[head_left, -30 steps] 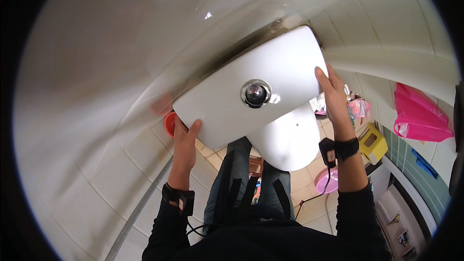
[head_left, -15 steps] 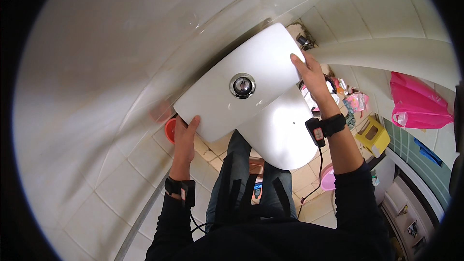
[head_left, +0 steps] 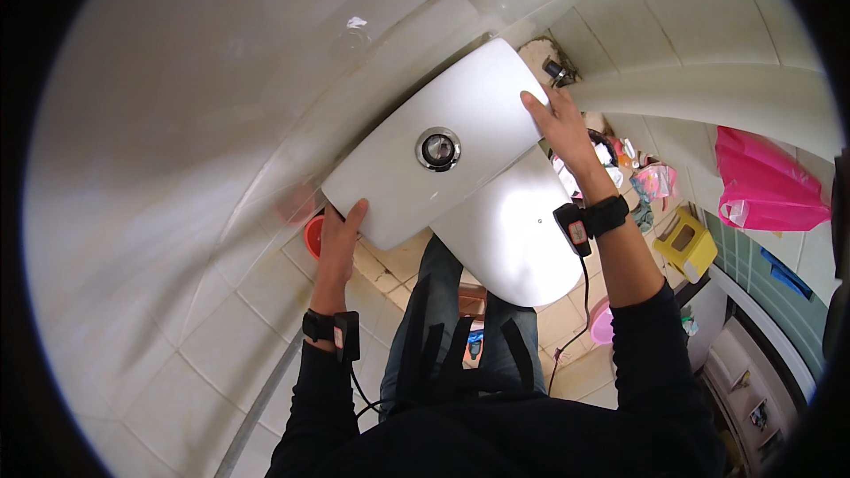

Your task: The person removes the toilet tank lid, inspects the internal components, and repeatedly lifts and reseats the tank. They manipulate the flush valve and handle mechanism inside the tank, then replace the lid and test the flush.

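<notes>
A white toilet tank lid (head_left: 474, 106) with a round chrome flush button (head_left: 438, 150) in its middle lies slantwise along the tiled wall. My left hand (head_left: 336, 243) grips its near left end, thumb on top and the other fingers hidden by the edge. At the far right end my right hand (head_left: 564, 131) holds it likewise, thumb over the top. Whether the lid rests on the tank or hangs just above it, I cannot tell. Partly beneath the tank lid sits the lowered white toilet seat cover (head_left: 513, 239).
A red bucket (head_left: 313, 236) stands beside my left hand. To the right are a yellow plastic stool (head_left: 689, 245), a pink basin (head_left: 602, 325), a hanging pink bag (head_left: 766, 181) and scattered toiletries. A dark pipe valve (head_left: 555, 69) sits in the far corner.
Both hands have shifted the tank lid slightly away from me, and it looks a little smaller, its right end drawn slightly left. The grip at both ends is unchanged.
</notes>
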A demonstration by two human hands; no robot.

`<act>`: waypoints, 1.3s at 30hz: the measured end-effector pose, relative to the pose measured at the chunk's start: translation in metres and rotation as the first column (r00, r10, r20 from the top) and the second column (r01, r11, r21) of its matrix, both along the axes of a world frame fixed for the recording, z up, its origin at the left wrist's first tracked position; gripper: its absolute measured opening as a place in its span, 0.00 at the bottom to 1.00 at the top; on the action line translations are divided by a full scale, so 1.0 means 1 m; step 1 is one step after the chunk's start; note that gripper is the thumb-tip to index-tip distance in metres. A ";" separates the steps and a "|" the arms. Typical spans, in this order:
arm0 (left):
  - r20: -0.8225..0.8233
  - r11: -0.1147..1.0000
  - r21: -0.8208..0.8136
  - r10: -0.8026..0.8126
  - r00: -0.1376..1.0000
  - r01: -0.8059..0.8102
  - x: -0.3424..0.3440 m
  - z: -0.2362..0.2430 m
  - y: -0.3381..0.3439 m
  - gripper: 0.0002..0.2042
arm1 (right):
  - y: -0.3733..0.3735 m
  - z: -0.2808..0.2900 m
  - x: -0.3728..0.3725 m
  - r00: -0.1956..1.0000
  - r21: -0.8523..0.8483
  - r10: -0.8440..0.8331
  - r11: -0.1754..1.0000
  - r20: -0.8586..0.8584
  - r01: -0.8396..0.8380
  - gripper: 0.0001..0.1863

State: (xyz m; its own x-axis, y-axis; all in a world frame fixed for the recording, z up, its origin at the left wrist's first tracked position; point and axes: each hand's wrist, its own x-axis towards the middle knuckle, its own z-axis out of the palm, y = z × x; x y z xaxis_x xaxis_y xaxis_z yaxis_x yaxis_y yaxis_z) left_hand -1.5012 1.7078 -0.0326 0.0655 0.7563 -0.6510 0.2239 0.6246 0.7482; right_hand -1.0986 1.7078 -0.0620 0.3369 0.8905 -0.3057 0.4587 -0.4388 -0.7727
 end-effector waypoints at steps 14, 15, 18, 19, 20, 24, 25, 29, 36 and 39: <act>-0.255 0.973 0.018 -0.217 0.942 0.229 -0.008 -0.026 0.019 0.36 | 0.003 -0.001 0.001 0.993 -0.125 0.053 0.991 0.101 -0.040 0.39; -0.275 0.969 0.025 -0.229 0.934 0.245 -0.007 -0.026 0.020 0.35 | 0.003 -0.002 -0.001 0.992 -0.115 0.035 0.993 0.121 -0.021 0.39; -0.300 0.965 0.018 -0.246 0.922 0.263 -0.003 -0.023 0.021 0.34 | 0.003 -0.003 -0.002 0.995 -0.128 0.027 0.992 0.100 -0.014 0.40; -0.298 0.965 0.012 -0.248 0.922 0.263 -0.002 -0.020 0.020 0.34 | 0.002 -0.004 -0.003 0.995 -0.099 0.013 0.995 0.097 -0.003 0.40; -0.296 0.965 0.006 -0.249 0.922 0.262 0.000 -0.018 0.020 0.33 | 0.001 -0.005 -0.004 0.994 -0.089 0.006 0.996 0.113 0.004 0.40; -0.342 0.947 -0.014 -0.305 0.889 0.320 0.004 -0.015 0.019 0.34 | 0.000 -0.013 -0.005 0.983 -0.077 0.001 0.997 0.184 0.014 0.42; -0.352 0.937 -0.002 -0.327 0.877 0.349 0.004 -0.016 0.018 0.36 | 0.000 -0.014 -0.005 0.978 -0.086 0.008 0.996 0.209 0.010 0.43; -0.380 0.931 -0.040 -0.349 0.857 0.362 0.000 -0.020 0.019 0.39 | -0.003 -0.015 -0.006 0.974 -0.023 0.006 1.000 0.225 -0.001 0.42; -0.064 0.996 -0.048 -0.076 0.995 0.073 0.003 -0.027 0.010 0.38 | -0.009 -0.011 -0.009 0.996 -0.035 -0.080 0.996 0.026 0.081 0.41; 0.085 0.994 -0.074 0.092 0.992 -0.086 0.007 -0.036 0.006 0.36 | -0.013 -0.013 -0.011 0.994 -0.009 -0.111 0.994 0.010 0.111 0.39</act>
